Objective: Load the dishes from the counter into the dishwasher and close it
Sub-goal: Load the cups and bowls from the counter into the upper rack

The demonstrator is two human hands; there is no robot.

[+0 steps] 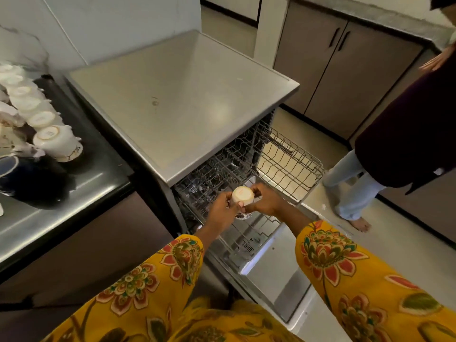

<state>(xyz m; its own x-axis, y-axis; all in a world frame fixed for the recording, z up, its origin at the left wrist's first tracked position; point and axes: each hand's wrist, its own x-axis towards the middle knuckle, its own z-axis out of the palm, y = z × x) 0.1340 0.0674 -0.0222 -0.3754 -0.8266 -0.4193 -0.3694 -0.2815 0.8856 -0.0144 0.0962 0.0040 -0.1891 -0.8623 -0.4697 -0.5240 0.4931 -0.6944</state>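
A cream cup (243,194) is held upside down over the pulled-out upper rack (291,164) of the open dishwasher (187,104). My left hand (222,211) grips its left side and my right hand (267,202) grips its right side. A small dark-patterned cup (241,215) shows just below my hands; which hand holds it I cannot tell. The dishwasher door (278,272) lies open beneath my arms. Several cream cups (55,140) stand upside down in a row on the counter (74,193) at the left.
A dark blue vessel (29,181) sits on the counter near the cups. Another person (404,134) stands barefoot at the right, close to the rack's far corner. Brown cabinets (340,75) line the wall behind.
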